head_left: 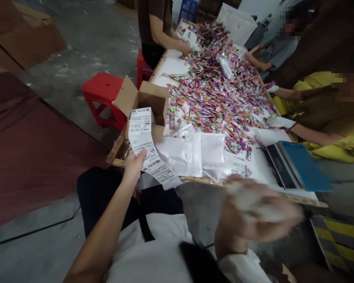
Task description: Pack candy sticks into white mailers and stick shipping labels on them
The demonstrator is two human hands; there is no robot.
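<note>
My left hand (134, 167) is closed on a long strip of printed labels (141, 137), with the thumb on top. The strip runs from the open cardboard box (155, 96) down over the table's near edge, its lower end curling below my hand. Right of it lie clear plastic packages with white contents (183, 155). My right hand (267, 230) is raised near the table's front edge and smeared by motion. Its fingers appear curled around something whitish, too blurred to name.
Many small colourful sachets (212, 102) cover the table. A blue folder-like object (303, 165) lies at the right corner. Red stools (103, 90) stand at the left. Several people sit or stand around the table, their hands among the sachets. A white bag (236, 25) stands at the back.
</note>
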